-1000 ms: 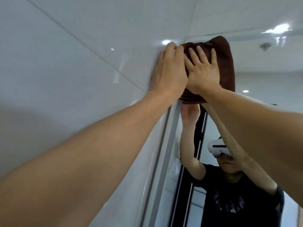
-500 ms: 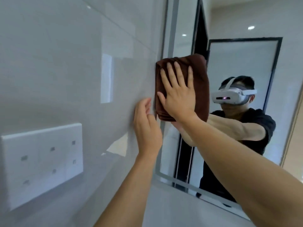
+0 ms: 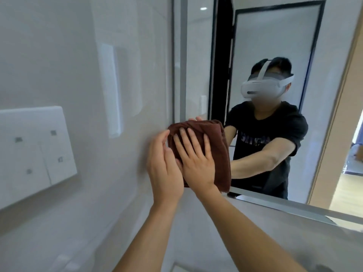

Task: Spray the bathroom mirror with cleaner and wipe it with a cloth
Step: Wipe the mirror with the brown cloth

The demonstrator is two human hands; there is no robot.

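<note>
Wall: glossy pale tiles fill the head view's left half, and I see a white switch plate [image 3: 33,152] at 9 o'clock.
Mirror [image 3: 275,36]: takes up the right half, its frame corner at about 5 o'clock from the cloth; I see the person's reflection wearing a white headset [image 3: 265,86].
Cloth [image 3: 218,146]: brown, folded, lies against the mirror's lower left corner, at picture centre.
Right hand [image 3: 194,160]: lies flat on the cloth, fingers straight and spread toward 12 o'clock.
Left hand [image 3: 164,165]: just beside the right at 9 o'clock, fingers relaxed, fingertips at the cloth's left edge; I cannot tell whether it pinches the cloth.
</note>
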